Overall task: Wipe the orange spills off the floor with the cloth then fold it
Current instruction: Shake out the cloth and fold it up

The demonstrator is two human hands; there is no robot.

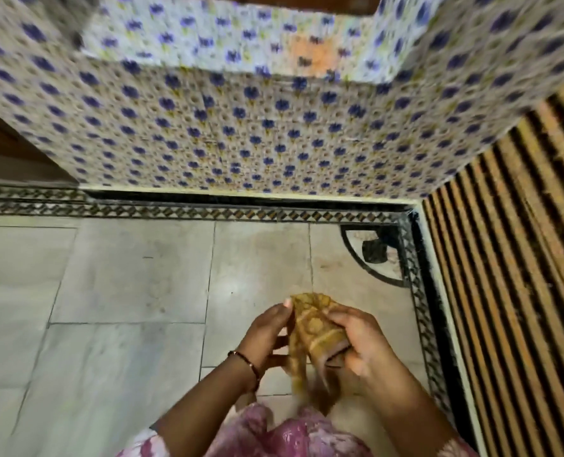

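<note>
Both hands raised above the pale marble floor (pixel 125 291), sharing one cloth (pixel 313 328) between them. Left hand (pixel 267 331) on the cloth's left edge, thumb up against the fabric near the top, fingers curled behind it: grip closed on the cloth. Right hand (pixel 356 338) wrapped over the cloth's right side, fingers curled round a bunched part: grip likewise closed on the cloth. Cloth held off the floor, in front of the body, mustard-yellow with a paler woven pattern and striped bands, crumpled and partly gathered, its lower end hanging down blurred between the wrists; how far folded, impossible to tell. Thin dark bangle (pixel 246 361) round the left wrist. Pink patterned garment (pixel 274 437) at the bottom edge of the view. Faint orange-brown smears on the floor tiles beyond the cloth, near the black curved inlay (pixel 379 255) in the corner. Black-and-white patterned border strip (pixel 208 211) running along the floor's far edge and down its right side. Behind it, a fabric cover (pixel 241 133) printed with blue flowers, draped down to the floor, with an orange patch (pixel 312 54) on its upper surface. To the right, a brown-and-black striped mat (pixel 521 258).
</note>
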